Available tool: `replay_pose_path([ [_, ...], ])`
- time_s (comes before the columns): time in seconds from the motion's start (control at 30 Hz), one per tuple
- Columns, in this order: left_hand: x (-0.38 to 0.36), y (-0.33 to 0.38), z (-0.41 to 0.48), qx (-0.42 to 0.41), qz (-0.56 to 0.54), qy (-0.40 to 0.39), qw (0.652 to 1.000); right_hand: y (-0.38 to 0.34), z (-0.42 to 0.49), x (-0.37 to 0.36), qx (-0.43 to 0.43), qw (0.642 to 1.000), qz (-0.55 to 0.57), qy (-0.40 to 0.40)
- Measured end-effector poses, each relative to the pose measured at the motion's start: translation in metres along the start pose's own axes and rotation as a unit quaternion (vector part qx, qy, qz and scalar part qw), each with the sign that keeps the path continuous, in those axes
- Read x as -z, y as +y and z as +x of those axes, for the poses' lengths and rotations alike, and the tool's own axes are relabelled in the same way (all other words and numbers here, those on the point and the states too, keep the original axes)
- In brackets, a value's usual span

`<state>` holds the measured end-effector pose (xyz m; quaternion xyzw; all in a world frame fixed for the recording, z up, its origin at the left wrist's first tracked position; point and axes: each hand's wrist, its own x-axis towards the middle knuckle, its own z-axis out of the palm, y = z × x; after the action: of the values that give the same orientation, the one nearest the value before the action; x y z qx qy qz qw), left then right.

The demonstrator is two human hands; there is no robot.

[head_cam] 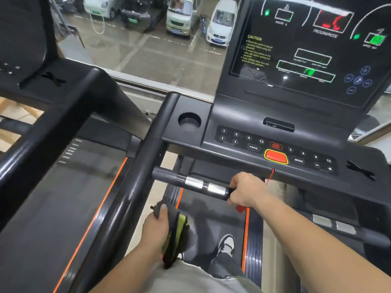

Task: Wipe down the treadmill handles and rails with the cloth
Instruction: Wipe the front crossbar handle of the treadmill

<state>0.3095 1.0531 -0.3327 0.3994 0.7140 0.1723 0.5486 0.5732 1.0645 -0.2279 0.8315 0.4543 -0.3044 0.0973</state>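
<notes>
**Treadmill wipe-down: cloth in left grip, right grip on front handle**

Hidden or unclear: the right grip (245, 191) is covering the inner end of the front handle (201, 185), so the fingers underneath are not showing. The right forearm is crossing in front of a second handle (347, 228) on the far side, hiding part of it. A red clip (241, 208) is peeking out just below the right wrist, and a thin red cord (269, 176) is hanging from the console (275, 127) behind the knuckles. Motion blur is smearing the display (306, 49); most of its text is unreadable. The frame is cutting off both arms at the bottom edge.

Hand pose: the right grip is wrapping around the front handle, knuckles up, arm reaching in from the lower right. The left grip (156, 227) is clutching the cloth (175, 235), thumb on top, fingers curled round it. The cloth, dark grey with a yellow-green patch, is hanging bunched below the front handle and just beside the left rail (135, 187). I cannot tell whether it is touching the rail.

Edges and room: the front handle is running from the left rail to the right grip, with its two silver plates lying uncovered between them. The belt (211, 216) is showing below, with one shoe (227, 244) standing on it. Another treadmill (63, 187) is standing close along the left rail.
</notes>
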Motion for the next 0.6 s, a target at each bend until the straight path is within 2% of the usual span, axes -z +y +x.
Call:
replay_pose_path([
  [0.03,0.001,-0.001,0.0,0.09,-0.131,-0.005,0.987,-0.001,0.001,0.001,0.003,1.0,-0.004,-0.007],
  [0.07,0.0,0.007,-0.004,0.143,-0.244,-0.018,0.959,-0.002,0.002,0.002,0.006,1.0,-0.01,-0.007],
  [0.13,-0.004,0.036,-0.012,0.161,-0.392,-0.046,0.905,-0.002,0.003,0.002,0.01,1.0,-0.023,0.004],
  [0.23,-0.013,0.086,-0.017,0.176,-0.506,-0.04,0.844,-0.004,0.003,0.0,0.017,0.999,-0.032,0.017],
  [0.27,-0.021,0.1,-0.016,0.186,-0.519,-0.04,0.833,-0.003,0.003,-0.002,0.02,0.999,-0.038,0.022],
  [0.33,-0.041,0.119,-0.012,0.208,-0.478,-0.034,0.853,-0.003,0.002,-0.004,0.023,0.998,-0.052,0.032],
  [0.4,-0.061,0.129,-0.006,0.207,-0.434,0.017,0.877,-0.003,0.001,-0.007,0.027,0.997,-0.058,0.036],
  [0.5,-0.078,0.127,0.002,0.184,-0.442,0.112,0.871,0.0,0.002,-0.01,0.03,0.997,-0.066,0.034],
  [0.57,-0.081,0.109,0.001,0.151,-0.473,0.1,0.862,0.002,0.002,-0.012,0.035,0.996,-0.075,0.034],
  [0.6,-0.079,0.1,0.001,0.146,-0.514,0.062,0.843,0.002,0.002,-0.013,0.038,0.995,-0.079,0.035],
])
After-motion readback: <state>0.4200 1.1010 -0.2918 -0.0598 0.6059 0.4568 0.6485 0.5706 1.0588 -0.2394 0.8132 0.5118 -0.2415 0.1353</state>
